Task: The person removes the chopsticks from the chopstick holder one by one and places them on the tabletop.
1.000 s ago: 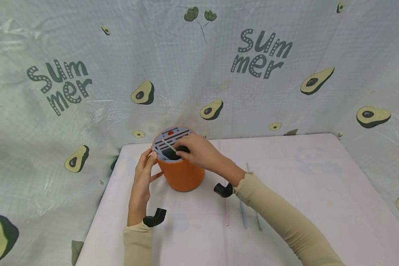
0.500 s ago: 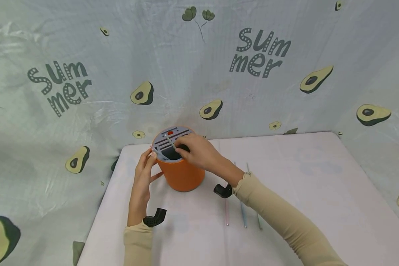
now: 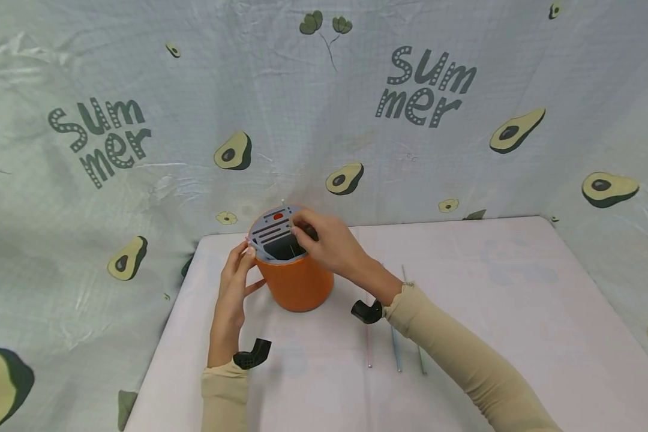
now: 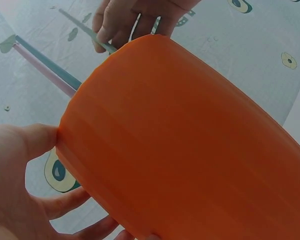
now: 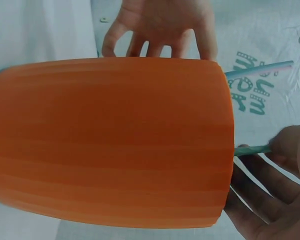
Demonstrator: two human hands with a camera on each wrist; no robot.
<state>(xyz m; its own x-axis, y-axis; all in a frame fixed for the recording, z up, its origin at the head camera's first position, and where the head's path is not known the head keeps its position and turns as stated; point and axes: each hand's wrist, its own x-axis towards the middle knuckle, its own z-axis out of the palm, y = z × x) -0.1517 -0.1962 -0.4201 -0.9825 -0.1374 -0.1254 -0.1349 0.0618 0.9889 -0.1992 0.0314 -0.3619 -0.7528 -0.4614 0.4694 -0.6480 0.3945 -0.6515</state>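
Observation:
An orange cylindrical container (image 3: 298, 285) with a grey slotted top (image 3: 270, 231) stands at the back of the table. My left hand (image 3: 232, 288) grips its left side, one fingertip right at the rim. Over the top, my right hand (image 3: 332, 243) pinches a thin green stick (image 4: 80, 25) between thumb and fingers. Its lower part passes behind the rim in both wrist views. A blue stick (image 4: 47, 61) and a pink stick (image 4: 42, 69) rise from the container close to the left hand's fingertip. The grey top has a red spot and a wide dark opening near the front.
Three more thin sticks lie on the white table (image 3: 491, 312), right of the container: a pink one (image 3: 369, 348), a blue one (image 3: 396, 351) and a green one (image 3: 421, 360). The right forearm crosses above them. A printed cloth (image 3: 281, 108) hangs behind the table.
My right hand has moved slightly up and back over the container's top. The green stick's upper end has shifted toward the back. My left hand has stayed in place.

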